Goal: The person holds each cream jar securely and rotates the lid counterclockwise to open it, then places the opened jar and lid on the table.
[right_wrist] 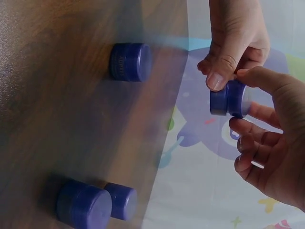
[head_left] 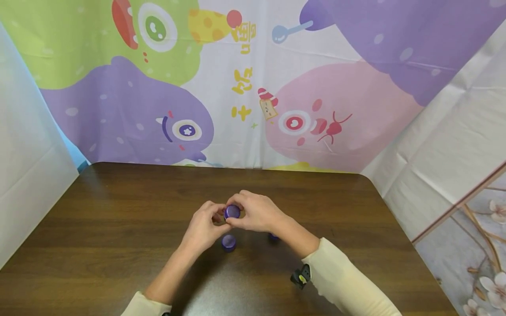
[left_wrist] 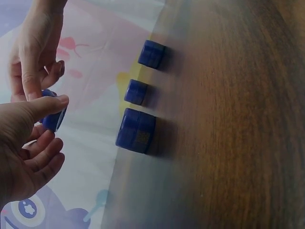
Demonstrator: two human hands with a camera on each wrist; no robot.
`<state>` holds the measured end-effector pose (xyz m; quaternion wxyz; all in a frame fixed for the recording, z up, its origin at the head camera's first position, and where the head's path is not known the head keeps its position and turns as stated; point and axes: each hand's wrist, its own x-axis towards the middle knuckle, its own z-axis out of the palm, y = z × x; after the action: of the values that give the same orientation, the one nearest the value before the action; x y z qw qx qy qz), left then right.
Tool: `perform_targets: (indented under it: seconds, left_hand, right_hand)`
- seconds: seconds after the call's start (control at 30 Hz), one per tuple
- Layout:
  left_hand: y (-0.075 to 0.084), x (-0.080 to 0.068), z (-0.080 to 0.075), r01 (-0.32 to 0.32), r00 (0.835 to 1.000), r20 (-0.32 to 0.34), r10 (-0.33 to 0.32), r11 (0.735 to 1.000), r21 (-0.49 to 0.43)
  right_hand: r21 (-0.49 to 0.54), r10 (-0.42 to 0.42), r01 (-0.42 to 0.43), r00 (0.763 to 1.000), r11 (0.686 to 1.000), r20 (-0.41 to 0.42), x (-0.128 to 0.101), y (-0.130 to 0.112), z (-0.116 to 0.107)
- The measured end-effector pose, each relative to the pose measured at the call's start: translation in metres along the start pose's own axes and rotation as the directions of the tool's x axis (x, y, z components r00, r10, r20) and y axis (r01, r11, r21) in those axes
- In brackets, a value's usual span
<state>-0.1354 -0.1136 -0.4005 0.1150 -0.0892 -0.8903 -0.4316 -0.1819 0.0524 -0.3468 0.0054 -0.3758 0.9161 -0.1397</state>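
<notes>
Small round purple jar (head_left: 232, 211), lidded, between both hands.

A dark wood-grain counter (head_left: 118, 228) with rounded far corners fills the foreground. Behind it hangs a cartoon backdrop (head_left: 253, 87) of green, purple and pink one-eyed monsters with yellow characters. White sheets (head_left: 454, 140) flank both sides, and a floral panel (head_left: 474, 263) shows at lower right.

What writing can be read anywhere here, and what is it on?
Backdrop cloth: yellow characters in a column, too stylised to read with certainty.
Jar on the table: faint lettering on its side, too blurred to read.
Jar held by both hands: no writing visible.
</notes>
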Motion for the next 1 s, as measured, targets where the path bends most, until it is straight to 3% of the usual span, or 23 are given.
perform_targets:
  seconds: [0.3, 0.5, 1.0]
  left_hand:
    - [-0.004, 0.000, -0.001, 0.002, 1.000, -0.018, -0.002, 1.000, -0.014]
    - [-0.007, 0.001, -0.001, -0.002, 0.999, -0.034, 0.001, 1.000, 0.000]
    - [-0.011, 0.003, -0.002, 0.049, 0.998, -0.032, -0.048, 0.998, 0.025]
  right_hand:
    - [0.046, 0.022, -0.022, 1.000, 0.999, -0.011, -0.002, 0.003, 0.001]
    - [0.140, 0.053, -0.051, 0.998, 0.989, -0.017, -0.004, 0.011, 0.004]
    - [0.316, 0.060, -0.012, 0.988, 0.949, -0.142, -0.008, 0.030, 0.015]
